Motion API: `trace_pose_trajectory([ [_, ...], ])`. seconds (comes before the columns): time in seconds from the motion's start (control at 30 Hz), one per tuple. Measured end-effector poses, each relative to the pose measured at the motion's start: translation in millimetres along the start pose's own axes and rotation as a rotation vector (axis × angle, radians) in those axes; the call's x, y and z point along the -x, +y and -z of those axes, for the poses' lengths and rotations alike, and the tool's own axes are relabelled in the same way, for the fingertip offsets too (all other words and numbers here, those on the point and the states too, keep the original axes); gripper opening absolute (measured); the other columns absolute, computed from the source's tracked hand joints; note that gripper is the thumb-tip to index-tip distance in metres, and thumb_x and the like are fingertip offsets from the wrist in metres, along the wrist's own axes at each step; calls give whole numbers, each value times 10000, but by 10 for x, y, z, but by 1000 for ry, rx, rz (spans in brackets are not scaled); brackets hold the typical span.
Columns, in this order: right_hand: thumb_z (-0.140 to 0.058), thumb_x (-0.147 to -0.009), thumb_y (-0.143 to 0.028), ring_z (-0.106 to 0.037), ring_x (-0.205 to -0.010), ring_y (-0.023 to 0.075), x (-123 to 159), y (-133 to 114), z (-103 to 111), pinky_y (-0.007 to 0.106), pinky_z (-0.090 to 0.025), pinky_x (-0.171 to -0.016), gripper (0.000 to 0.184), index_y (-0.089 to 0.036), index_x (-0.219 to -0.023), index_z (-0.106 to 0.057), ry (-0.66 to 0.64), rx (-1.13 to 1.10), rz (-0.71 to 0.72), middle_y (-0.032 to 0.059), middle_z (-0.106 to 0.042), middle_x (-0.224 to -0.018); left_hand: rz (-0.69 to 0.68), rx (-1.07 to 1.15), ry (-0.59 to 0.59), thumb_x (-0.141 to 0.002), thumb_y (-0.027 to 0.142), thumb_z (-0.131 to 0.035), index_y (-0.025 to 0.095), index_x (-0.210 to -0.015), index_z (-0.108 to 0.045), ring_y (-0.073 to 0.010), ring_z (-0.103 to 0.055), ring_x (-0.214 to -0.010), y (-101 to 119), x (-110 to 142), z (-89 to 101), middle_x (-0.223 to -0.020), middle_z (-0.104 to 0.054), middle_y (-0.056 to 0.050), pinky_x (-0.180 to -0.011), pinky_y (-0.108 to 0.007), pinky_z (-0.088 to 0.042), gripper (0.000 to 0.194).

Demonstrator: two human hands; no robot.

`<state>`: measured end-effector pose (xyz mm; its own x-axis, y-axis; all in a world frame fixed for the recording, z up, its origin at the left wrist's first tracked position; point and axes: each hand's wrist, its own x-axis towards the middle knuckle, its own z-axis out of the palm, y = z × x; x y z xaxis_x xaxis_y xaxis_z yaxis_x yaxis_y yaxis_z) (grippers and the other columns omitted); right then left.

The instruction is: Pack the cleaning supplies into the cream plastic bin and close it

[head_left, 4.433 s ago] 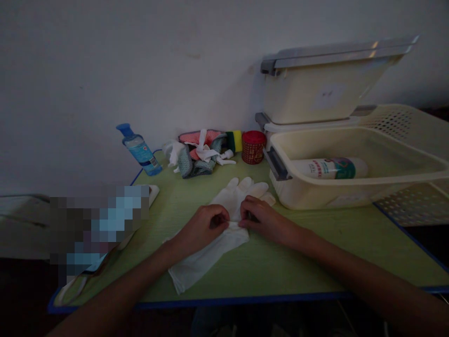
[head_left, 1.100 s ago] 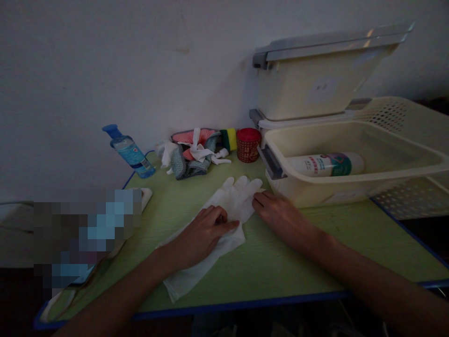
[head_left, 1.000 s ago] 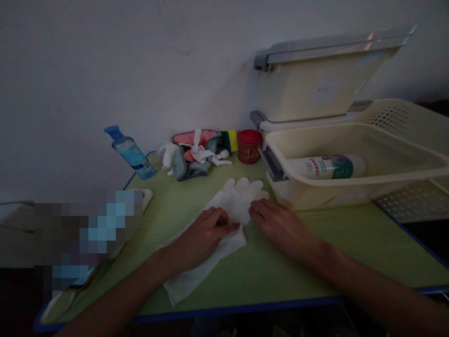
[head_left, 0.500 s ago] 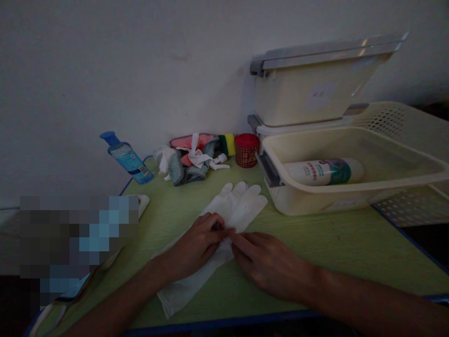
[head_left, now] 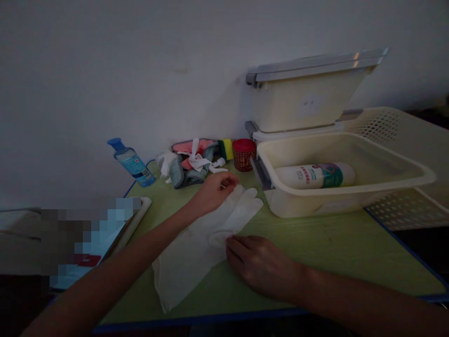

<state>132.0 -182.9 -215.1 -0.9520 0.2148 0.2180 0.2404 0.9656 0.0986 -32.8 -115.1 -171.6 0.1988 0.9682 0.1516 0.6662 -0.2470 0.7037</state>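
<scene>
A pair of white rubber gloves (head_left: pixel 199 243) lies flat on the green table (head_left: pixel 315 243), fingers pointing away from me. My left hand (head_left: pixel 212 192) reaches forward over the glove fingertips, its fingers curled and pinching at a fingertip of the glove. My right hand (head_left: pixel 259 264) rests palm down beside the gloves, its fingertips pressing on the thumb part of the glove.
A cream plastic tub (head_left: pixel 386 187) at the right holds a lying spray can (head_left: pixel 315 175). Behind it stands a tilted cream box (head_left: pixel 308 100) and a perforated basket (head_left: pixel 396 126). A red tin (head_left: pixel 243 154), a sponge (head_left: pixel 226 149), a heap of cloths (head_left: pixel 191 161) and a blue bottle (head_left: pixel 131 161) line the wall.
My left hand left the middle of the gloves and reached forward to their fingertips. My right hand drew back toward me and stays on the glove's edge. The view shifted slightly.
</scene>
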Motion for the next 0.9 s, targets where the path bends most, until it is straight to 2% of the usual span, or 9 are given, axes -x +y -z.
trace_pose_trajectory([
  [0.07, -527, -800, -107, -585, -750, 193, 1, 8, 3, 295, -470, -591, 95, -107, -852, -607, -3, -11, -1, 78, -617, -846, 31, -24, 19, -768, 79, -439, 99, -897, -597, -137, -581, -798, -92, -263, -109, -881, -635, -63, -712, -250, -456, 205],
  [0.1, -525, -804, -109, -582, -740, 189, 1, 10, 5, 294, -467, -588, 94, -110, -851, -606, -3, -14, -2, 72, -615, -840, 44, -66, -13, -766, 78, -438, 91, -911, -598, -141, -579, -797, -152, -372, -155, -893, -635, -73, -716, -257, -452, 216],
  [0.17, -521, -811, -115, -578, -735, 184, 1, 13, 9, 291, -458, -584, 92, -113, -852, -603, -5, -17, -4, 68, -611, -835, 18, -113, -146, -722, 72, -499, 88, -899, -616, -147, -576, -759, -272, -536, -214, -846, -643, -64, -705, -261, -443, 212],
  [0.27, -542, -804, -128, -572, -729, 181, 1, 14, 14, 288, -448, -576, 72, -117, -847, -599, -16, -17, -7, 60, -603, -832, -17, -109, -264, -637, 39, -571, 85, -763, -648, -138, -560, -646, -393, -668, -224, -695, -635, -31, -636, -244, -430, 154],
  [0.47, -569, -789, -136, -562, -710, 174, -1, 22, 11, 285, -443, -579, 58, -116, -836, -597, 0, -19, -8, 45, -598, -815, -52, -20, -356, -641, 42, -589, 91, -665, -644, -109, -542, -592, -446, -753, -208, -619, -624, -7, -590, -210, -412, 77],
  [0.9, -522, -818, -129, -552, -711, 168, -7, 19, 5, 283, -417, -571, 66, -124, -833, -586, -9, -29, -23, 49, -598, -819, -43, 159, -357, -676, 103, -604, 90, -719, -680, -87, -532, -572, -546, -764, -246, -651, -660, -16, -556, -187, -404, 88],
])
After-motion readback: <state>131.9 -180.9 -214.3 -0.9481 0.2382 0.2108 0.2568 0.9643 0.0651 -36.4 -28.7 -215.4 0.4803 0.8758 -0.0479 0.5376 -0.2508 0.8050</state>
